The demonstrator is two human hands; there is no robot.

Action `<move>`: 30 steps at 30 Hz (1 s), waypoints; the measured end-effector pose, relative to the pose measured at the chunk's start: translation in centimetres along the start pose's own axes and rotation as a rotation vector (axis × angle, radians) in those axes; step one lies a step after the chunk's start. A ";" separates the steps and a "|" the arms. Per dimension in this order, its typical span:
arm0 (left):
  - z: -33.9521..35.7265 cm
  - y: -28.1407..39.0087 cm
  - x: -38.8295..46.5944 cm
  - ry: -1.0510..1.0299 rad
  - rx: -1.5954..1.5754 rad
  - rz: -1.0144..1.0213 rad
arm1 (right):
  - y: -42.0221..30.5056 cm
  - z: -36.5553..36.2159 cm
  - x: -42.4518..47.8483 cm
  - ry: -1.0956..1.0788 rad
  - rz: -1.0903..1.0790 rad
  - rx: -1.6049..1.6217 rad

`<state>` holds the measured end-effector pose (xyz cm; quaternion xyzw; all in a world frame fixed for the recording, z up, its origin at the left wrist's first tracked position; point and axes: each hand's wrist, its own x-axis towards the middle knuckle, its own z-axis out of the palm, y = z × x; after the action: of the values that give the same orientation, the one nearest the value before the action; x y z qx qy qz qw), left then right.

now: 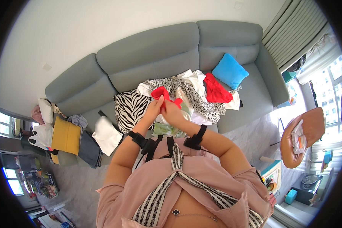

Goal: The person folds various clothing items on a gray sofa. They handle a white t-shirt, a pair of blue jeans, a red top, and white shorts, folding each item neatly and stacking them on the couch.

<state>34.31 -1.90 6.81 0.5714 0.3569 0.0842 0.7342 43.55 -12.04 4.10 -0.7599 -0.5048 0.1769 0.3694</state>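
Note:
A bunched red cloth (159, 93) is pinched between both hands over the middle of the sofa. My left hand (154, 108) grips its left part, and my right hand (171, 111) grips it close beside, the fingertips nearly touching. Beneath and beyond the hands lies a heap of clothes: a black-and-white patterned garment (198, 98), a white garment (192, 79), a pale green cloth (164, 129) and a second red garment (216, 89). A zebra-striped cushion (131, 109) lies left of the heap, partly behind my left forearm.
The grey sofa (151, 54) spans the view. A blue cushion (230, 71) sits at right. At left lie a white garment (107, 138), dark folded trousers (89, 149), a yellow cushion (66, 135) and a white plastic bag (42, 136). A brown chair (313, 128) bears folded cloth.

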 end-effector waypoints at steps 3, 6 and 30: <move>0.1 0.2 0.1 0.170 0.171 0.150 | -3.1 -1.7 -0.8 -0.115 -0.072 0.291; -1.4 1.8 -0.7 0.053 0.090 0.213 | -1.9 -3.3 -1.0 -0.291 -0.071 0.841; -5.9 3.4 -5.2 0.098 0.342 0.497 | -3.6 -17.7 1.5 -0.008 -0.255 0.300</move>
<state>27.81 1.12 11.56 0.7517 0.2501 0.2276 0.5663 53.25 -16.69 18.64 -0.6256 -0.5664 0.2049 0.4958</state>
